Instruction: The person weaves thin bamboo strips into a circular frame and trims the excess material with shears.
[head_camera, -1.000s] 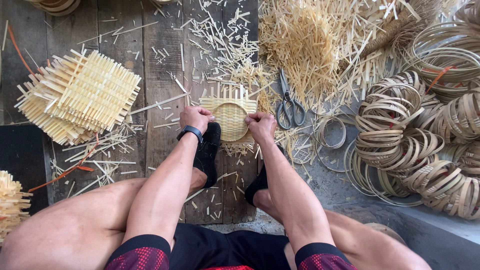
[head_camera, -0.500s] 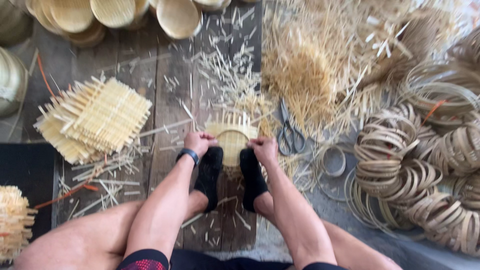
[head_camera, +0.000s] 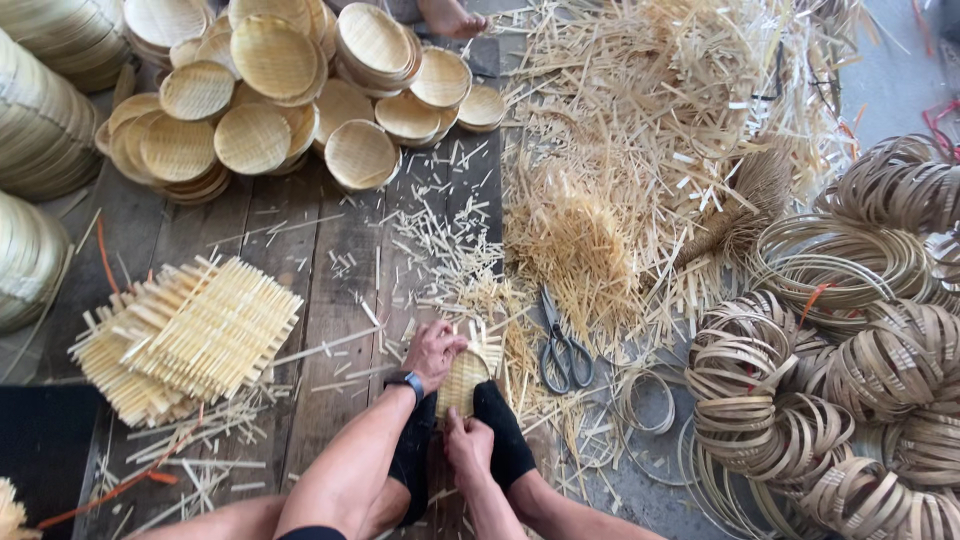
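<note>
Between both hands (head_camera: 432, 352), woven basket (head_camera: 462, 383)

Woven mat (head_camera: 464, 380) mostly hidden: left hand (head_camera: 433, 352) covers its 10 o'clock edge, right hand (head_camera: 468, 446) its 6 o'clock edge, black socks (head_camera: 497, 430) pinch both sides. Right fingertips not visible, grip can't be told. Stacked baskets (head_camera: 40, 120) cut off at 9 o'clock frame edge. Bamboo ring coils (head_camera: 900, 350) cut off at 3 o'clock. Bare foot (head_camera: 450, 15) cropped at 12.

Basket-weaving workshop: stacked woven trays (head_camera: 250, 60), bamboo hoops (head_camera: 880, 370), scattered strips (head_camera: 640, 130).
</note>
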